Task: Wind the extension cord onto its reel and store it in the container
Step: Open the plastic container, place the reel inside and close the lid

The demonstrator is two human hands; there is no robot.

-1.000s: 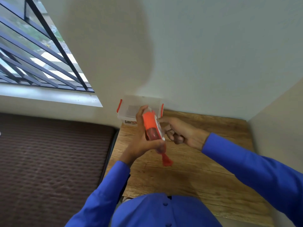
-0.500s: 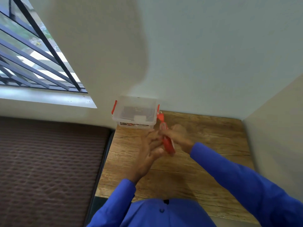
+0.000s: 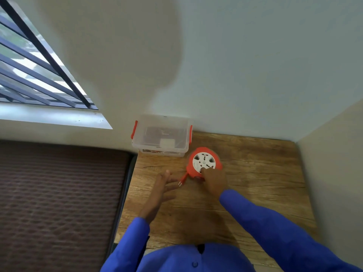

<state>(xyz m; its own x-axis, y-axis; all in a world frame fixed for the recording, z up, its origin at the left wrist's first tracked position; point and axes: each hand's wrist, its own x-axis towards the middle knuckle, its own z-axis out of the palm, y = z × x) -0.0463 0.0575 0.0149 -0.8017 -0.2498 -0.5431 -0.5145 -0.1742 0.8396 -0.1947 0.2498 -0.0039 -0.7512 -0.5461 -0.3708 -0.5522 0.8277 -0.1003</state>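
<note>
Resting flat on the table (image 3: 255, 173), reel (image 3: 204, 162) sits at 4 o'clock of the box (image 3: 160, 134). Your right hand (image 3: 213, 181) presses its face, left hand (image 3: 161, 186) released. Winding looks done — next, grasp and box it.

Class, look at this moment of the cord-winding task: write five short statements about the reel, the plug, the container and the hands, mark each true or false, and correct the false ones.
1. The orange cord reel lies flat on the wooden table, socket face up. True.
2. The reel is already inside the clear container. False: it sits on the table just right of the container.
3. The right hand touches the reel's white face. True.
4. The left hand grips the plug. False: it is open with fingers spread, beside the plug.
5. The container has blue latches. False: its latches are orange-red.
</note>
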